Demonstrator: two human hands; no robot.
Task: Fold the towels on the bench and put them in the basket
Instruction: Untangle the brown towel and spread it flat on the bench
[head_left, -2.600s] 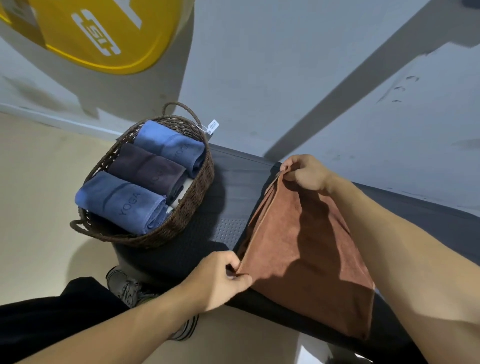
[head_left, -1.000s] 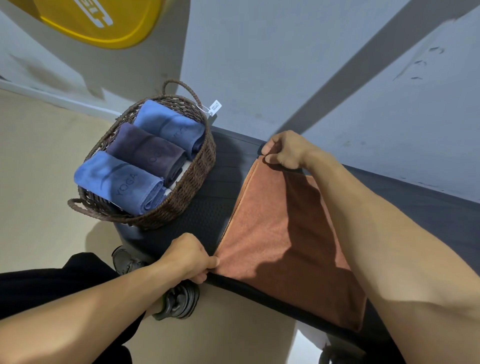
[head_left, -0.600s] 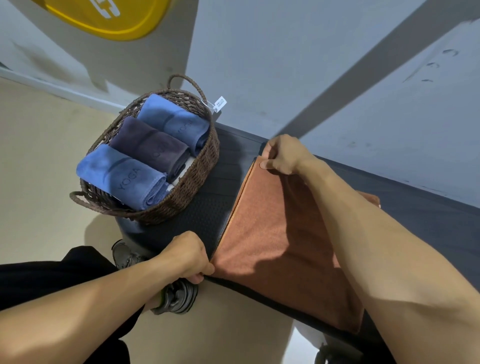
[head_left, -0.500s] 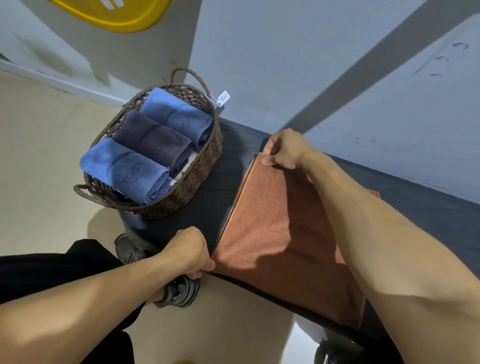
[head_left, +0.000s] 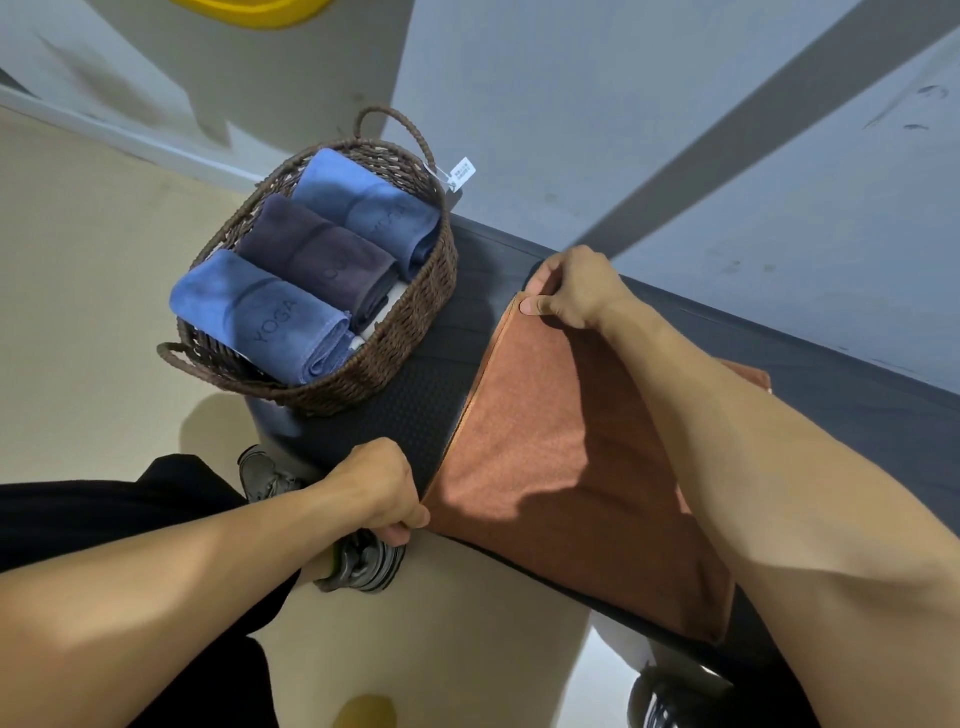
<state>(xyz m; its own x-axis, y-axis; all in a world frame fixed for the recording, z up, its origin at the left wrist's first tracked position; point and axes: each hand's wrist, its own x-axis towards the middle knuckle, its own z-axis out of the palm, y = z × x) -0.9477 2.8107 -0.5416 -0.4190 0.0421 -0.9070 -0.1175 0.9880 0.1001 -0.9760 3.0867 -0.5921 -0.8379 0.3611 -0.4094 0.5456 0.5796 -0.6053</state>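
A beige floor (head_left: 93, 291) lies below, with a dark trouser leg (head_left: 104, 499) and a grey shoe (head_left: 363, 561) nearest the camera. Above them runs the dark padded table (head_left: 415, 415), its far edge against a grey wall (head_left: 571, 104).

The left hand (head_left: 382, 486) curls at the table's near edge and pinches the near left corner of the rust towel (head_left: 561, 467). The towel lies flat on the table, its long axis running from the near edge toward the wall, tilted slightly right. The right arm (head_left: 753, 467) crosses over its right part and hides that side. The right hand (head_left: 571, 291) pinches the far left corner, thumb on top of the cloth.

Left of the towel, at the table's end, stands a brown wicker basket (head_left: 415, 322). In it lie three rolled towels side by side: a blue roll (head_left: 260, 317), a dark roll (head_left: 317, 260) and a second blue roll (head_left: 369, 208). A white tag (head_left: 461, 174) hangs from the far handle.
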